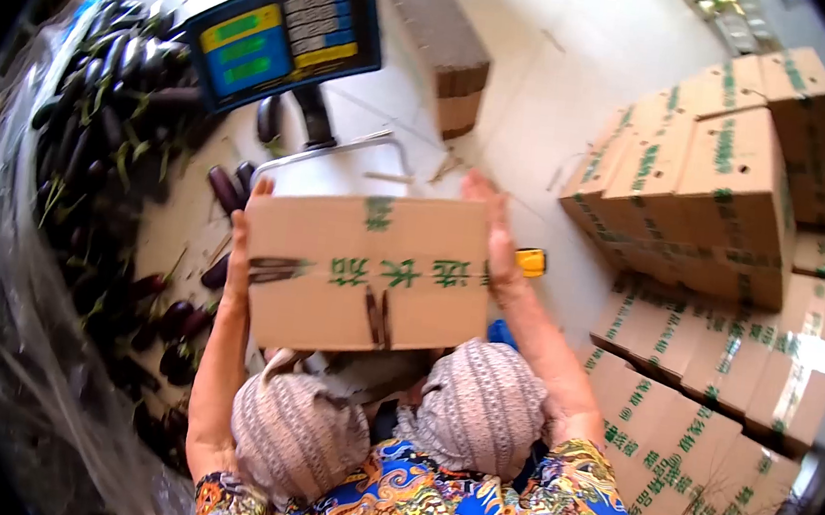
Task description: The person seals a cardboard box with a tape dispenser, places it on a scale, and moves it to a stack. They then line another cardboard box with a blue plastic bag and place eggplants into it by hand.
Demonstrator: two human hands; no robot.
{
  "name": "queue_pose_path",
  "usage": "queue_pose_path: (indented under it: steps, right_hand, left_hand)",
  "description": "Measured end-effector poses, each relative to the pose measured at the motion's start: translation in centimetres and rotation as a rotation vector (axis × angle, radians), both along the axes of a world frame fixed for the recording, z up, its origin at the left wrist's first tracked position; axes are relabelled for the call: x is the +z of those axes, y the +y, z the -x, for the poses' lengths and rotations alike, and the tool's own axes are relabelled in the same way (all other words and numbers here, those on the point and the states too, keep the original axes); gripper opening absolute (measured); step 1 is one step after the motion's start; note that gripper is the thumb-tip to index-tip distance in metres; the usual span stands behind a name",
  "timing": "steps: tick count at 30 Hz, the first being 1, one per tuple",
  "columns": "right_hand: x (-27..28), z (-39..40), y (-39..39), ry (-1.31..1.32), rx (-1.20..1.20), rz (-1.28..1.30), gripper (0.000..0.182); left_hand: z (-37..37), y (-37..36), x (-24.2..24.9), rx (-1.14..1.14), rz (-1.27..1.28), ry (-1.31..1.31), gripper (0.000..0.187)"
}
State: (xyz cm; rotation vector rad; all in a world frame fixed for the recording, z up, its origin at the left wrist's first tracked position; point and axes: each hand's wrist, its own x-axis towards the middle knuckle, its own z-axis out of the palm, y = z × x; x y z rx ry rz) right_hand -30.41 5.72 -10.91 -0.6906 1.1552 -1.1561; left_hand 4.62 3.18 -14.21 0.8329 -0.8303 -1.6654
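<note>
A brown cardboard carton (328, 299) with green lettering and dark eggplant pictures is held level in front of my knees. Flat against its left side is my left hand (246, 215), fingertips showing above the edge. My right hand (496, 231) presses along the right side, fingers stretched out toward the far corner. The carton is gripped between both palms. Just beyond it stands a weighing scale, with its display (285, 38) raised on a post and a metal rail (344, 147) near the carton's far edge. The carton hides what is underneath it.
A large heap of eggplants (93, 143) lies left beside clear plastic sheeting (24, 317), with loose eggplants (226, 190) near the scale. Stacked cartons (709, 208) fill the right side. Ahead is a long brown block (436, 34); a yellow object (531, 262) lies by my right wrist.
</note>
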Motion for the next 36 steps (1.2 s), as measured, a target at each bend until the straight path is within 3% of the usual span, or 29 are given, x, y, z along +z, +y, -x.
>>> queue_pose_path:
  steps: [1,3,5,9,13,18,21,23,26,30,36]
  right_hand:
    - [-1.5,0.0,0.2,0.067,-0.034,-0.048,0.068]
    - [-4.9,0.6,2.6,0.195,-0.075,-0.175,0.067]
    - [-8.7,1.3,6.3,0.25,-0.079,-0.359,0.066]
    - [-13.3,1.7,12.1,0.089,-0.045,-0.635,0.064]
    - [-14.1,0.6,11.5,-0.149,0.009,-0.64,0.063]
    - [-14.5,0.5,7.5,-0.38,0.092,-0.466,0.062]
    - [-13.8,2.1,6.7,-0.411,0.091,-0.359,0.061]
    - [-13.2,3.5,6.3,-0.343,0.016,-0.463,0.059]
    - [-4.9,5.8,6.9,-0.318,-0.032,-0.356,0.057]
    - [-1.2,9.4,8.5,-0.325,0.004,-0.16,0.054]
    - [8.2,15.4,9.9,-0.291,-0.172,0.104,0.05]
  left_hand:
    - [-0.4,-0.2,-1.8,-0.005,-0.069,0.106,0.076]
    - [-1.3,1.0,-5.3,0.004,-0.19,0.062,0.075]
    - [-2.4,3.4,-8.1,-0.007,-0.292,-0.183,0.075]
    - [-4.4,8.5,-11.7,-0.108,-0.481,-0.568,0.073]
    - [-4.5,9.9,-12.4,-0.175,-0.558,-0.697,0.072]
    - [-2.9,7.3,-11.1,-0.212,-0.523,-0.756,0.07]
    - [-1.9,5.1,-8.8,-0.225,-0.455,-0.758,0.069]
    - [-0.8,3.2,-6.8,-0.237,-0.396,-0.743,0.069]
    - [1.1,-0.3,-2.1,-0.255,-0.267,-0.708,0.068]
    - [6.4,-5.1,6.9,-0.318,-0.073,-0.628,0.066]
    - [16.8,-8.2,21.9,-0.476,0.191,-0.481,0.064]
